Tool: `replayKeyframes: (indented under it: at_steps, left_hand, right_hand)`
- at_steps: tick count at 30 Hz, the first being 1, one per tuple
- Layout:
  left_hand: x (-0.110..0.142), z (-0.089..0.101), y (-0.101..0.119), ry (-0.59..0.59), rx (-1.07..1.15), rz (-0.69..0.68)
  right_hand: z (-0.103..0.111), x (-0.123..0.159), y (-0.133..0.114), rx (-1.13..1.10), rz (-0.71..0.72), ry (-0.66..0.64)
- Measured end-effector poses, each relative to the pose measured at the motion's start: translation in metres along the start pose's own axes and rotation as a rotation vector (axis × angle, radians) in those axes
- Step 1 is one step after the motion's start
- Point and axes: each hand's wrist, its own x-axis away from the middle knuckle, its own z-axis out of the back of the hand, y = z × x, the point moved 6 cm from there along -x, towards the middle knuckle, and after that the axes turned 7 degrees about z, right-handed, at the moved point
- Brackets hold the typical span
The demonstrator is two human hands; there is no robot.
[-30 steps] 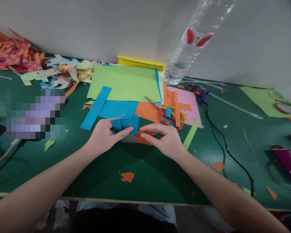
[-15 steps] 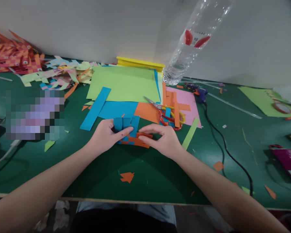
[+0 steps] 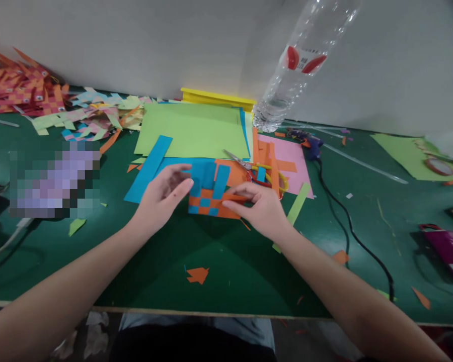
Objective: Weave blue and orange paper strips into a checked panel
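A woven piece of blue and orange paper strips point(image 3: 204, 202) is held just above the green table, its blue strips standing up at the top and its orange ends pointing right. My right hand point(image 3: 258, 207) pinches those orange ends between thumb and fingers. On the other side, my left hand point(image 3: 162, 196) is open, thumb and fingers apart, close to the weave's left edge. Behind the weave lie a blue sheet point(image 3: 169, 165) and scissors point(image 3: 237, 160), whose red and yellow handles are partly covered by orange strips point(image 3: 275, 173).
A stack of light green sheets point(image 3: 196, 128) lies behind, beside a leaning plastic bottle point(image 3: 287, 85). At right are a glue gun point(image 3: 314, 148) with a black cord and a purple item point(image 3: 447, 251). A blurred-out device point(image 3: 58, 181), paper scraps point(image 3: 98, 113) and orange woven crafts point(image 3: 26, 85) sit left.
My left hand has let go of the weave and drawn back a little left. The weave has shifted slightly right in my right hand, showing more of its checks.
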Motion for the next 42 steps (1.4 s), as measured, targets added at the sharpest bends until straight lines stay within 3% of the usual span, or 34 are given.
replayKeyframes:
  at_steps: [2,4,7,10,12,16,21,23,29,34,42]
  left_hand:
    - [-0.001,0.005,0.001,0.037,0.004,-0.039]
    - [0.000,0.003,0.005,-0.026,-0.141,-0.098]
    - [0.011,-0.021,0.015,-0.347,-0.401,-0.324]
    - [0.033,-0.047,0.015,-0.700,-0.569,-0.524]
    - [0.041,-0.054,0.010,-0.791,-0.664,-0.573]
    - [0.037,-0.051,0.000,-0.714,-0.824,-0.615]
    - [0.014,-0.032,-0.009,-0.333,-1.049,-0.515]
    - [0.011,-0.029,-0.009,-0.246,-1.074,-0.464]
    - [0.030,-0.047,0.000,-0.537,-1.024,-0.686]
    - [0.022,-0.033,0.007,-0.392,-1.030,-0.698]
    - [0.017,-0.023,0.017,-0.291,-1.079,-0.717]
  right_hand:
    - [0.015,-0.004,0.008,-0.021,-0.046,0.131]
    - [0.027,-0.007,0.015,-0.088,-0.070,0.237]
    - [0.038,-0.011,0.025,-0.154,-0.081,0.366]
    - [0.040,-0.013,0.030,-0.170,-0.093,0.400]
    - [0.039,-0.013,0.030,-0.171,-0.095,0.393]
    - [0.037,-0.013,0.029,-0.191,-0.103,0.372]
    - [0.034,-0.013,0.031,-0.237,-0.120,0.365]
    - [0.034,-0.013,0.031,-0.228,-0.115,0.364]
    - [0.033,-0.013,0.029,-0.244,-0.114,0.356]
    - [0.034,-0.013,0.029,-0.250,-0.099,0.360]
    - [0.034,-0.013,0.030,-0.190,-0.081,0.354]
